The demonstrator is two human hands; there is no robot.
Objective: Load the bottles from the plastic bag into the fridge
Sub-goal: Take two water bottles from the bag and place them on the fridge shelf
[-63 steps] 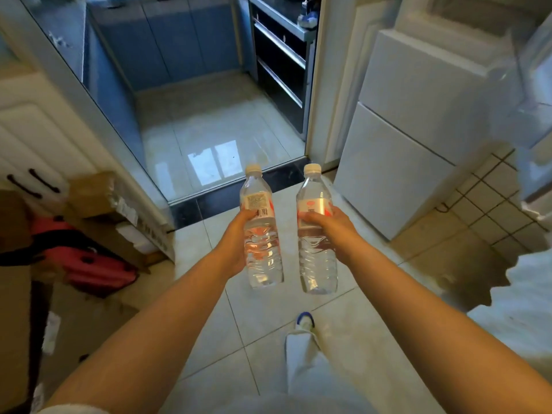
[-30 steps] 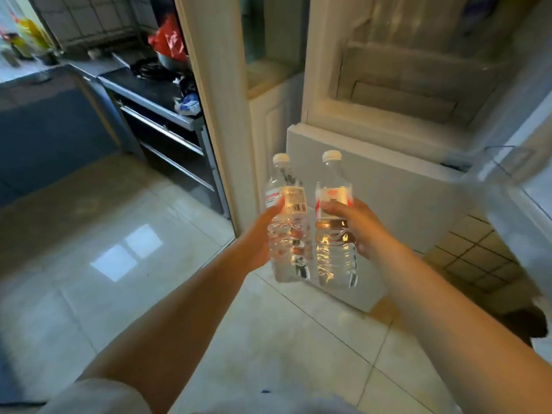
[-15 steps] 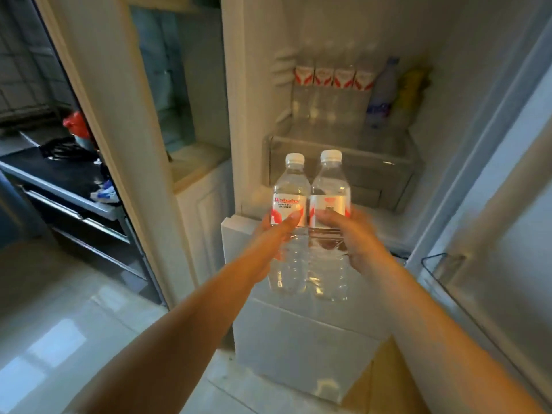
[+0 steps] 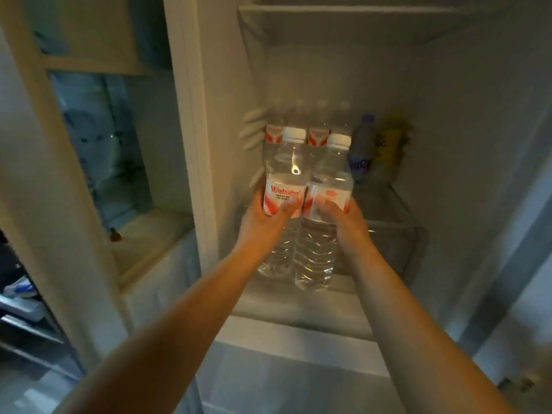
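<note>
— While the head camera is looking into the open fridge point(image 4: 448, 144), what are the hands doing?

— The left hand point(image 4: 263, 216) is gripping the left water bottle point(image 4: 283, 186) around its label, thumb curled across the front. The right hand point(image 4: 343, 219) is gripping the right water bottle point(image 4: 328, 198) the same way. Both bottles are standing upright, touching each other.

— What is changing?

— Half a second ago both were hanging in front of the fridge, below its shelf. Now they are rising level with the shelf point(image 4: 388, 225), just ahead of the row of stored bottles point(image 4: 316, 135) at the fridge's back, left of a blue-capped bottle point(image 4: 363, 147).

— Meaning?

— I judge the carry is ending and placement is beginning. Neither bottle is resting inside yet.
</note>
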